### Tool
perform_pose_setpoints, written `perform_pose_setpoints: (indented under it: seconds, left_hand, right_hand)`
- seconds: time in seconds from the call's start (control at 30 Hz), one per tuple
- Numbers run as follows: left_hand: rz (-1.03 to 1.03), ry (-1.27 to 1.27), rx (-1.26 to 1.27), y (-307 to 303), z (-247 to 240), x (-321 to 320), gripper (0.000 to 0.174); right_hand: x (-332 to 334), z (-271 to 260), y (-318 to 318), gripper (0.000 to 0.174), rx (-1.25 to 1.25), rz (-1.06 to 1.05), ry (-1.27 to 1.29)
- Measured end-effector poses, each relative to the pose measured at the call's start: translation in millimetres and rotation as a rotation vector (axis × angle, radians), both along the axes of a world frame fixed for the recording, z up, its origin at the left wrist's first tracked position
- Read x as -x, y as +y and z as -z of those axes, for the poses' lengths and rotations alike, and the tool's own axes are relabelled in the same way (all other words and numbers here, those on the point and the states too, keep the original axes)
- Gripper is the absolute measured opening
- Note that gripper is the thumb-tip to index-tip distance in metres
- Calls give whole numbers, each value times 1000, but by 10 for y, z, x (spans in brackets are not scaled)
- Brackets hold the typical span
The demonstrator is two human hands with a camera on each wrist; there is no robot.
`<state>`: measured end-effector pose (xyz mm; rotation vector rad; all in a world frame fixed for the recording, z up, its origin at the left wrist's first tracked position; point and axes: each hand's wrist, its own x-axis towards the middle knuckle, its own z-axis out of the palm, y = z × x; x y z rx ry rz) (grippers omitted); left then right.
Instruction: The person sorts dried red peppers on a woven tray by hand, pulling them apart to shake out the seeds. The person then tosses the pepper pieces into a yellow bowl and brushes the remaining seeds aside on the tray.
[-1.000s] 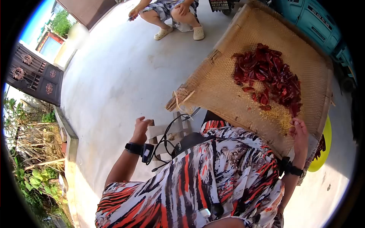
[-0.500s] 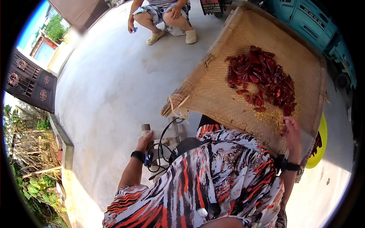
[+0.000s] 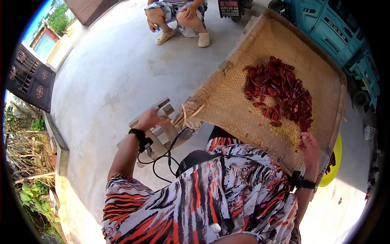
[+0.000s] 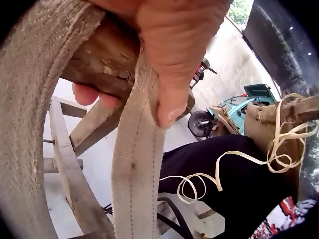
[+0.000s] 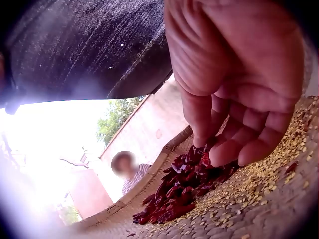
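In the head view my left hand [image 3: 149, 120] holds a wooden stool [image 3: 170, 131] beside my lap. The left wrist view shows the thumb over a brown wooden rail [image 4: 102, 62] wrapped by a pale webbing strap [image 4: 137, 164], with fingertips below the rail. My right hand [image 3: 309, 147] is low over the near side of a woven bamboo tray [image 3: 227, 91], pinching a dried red chili [image 3: 304, 122] at the end of the chili heap [image 3: 278, 83]. Thumb and fingers partly hide that pinch in the right wrist view. Yellow chili seeds [image 5: 249, 186] lie scattered under the hand.
A yellow basin [image 3: 334, 164] with more chilies stands right of the tray. Black cables [image 3: 156, 177] loop beside the stool. Pale strips [image 3: 191, 116] tie the tray's corner. A person [image 3: 178, 18] squats ahead; a teal vehicle [image 3: 329, 34] is behind the tray.
My left hand, free at first, has taken hold of the stool, which now sits further left and tilted, more of its frame showing. The right hand stays at the heap's near end.
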<state>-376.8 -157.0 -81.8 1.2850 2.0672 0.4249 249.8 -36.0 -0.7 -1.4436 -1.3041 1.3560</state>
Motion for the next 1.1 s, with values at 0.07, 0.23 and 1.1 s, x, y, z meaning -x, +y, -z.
perform_pose_setpoints:
  seconds: [0.07, 0.23, 1.1]
  left_hand:
    - [71, -109, 0, 279, -164, -31, 38]
    - [690, 156, 83, 1460, 271, 69, 48]
    - [793, -39, -168, 797, 1702, -1251, 23]
  right_hand:
    - [-9, 21, -4, 17, 12, 12, 7]
    - [-35, 30, -36, 17, 11, 56, 50]
    - [-53, 280, -119, 17, 40, 179, 93]
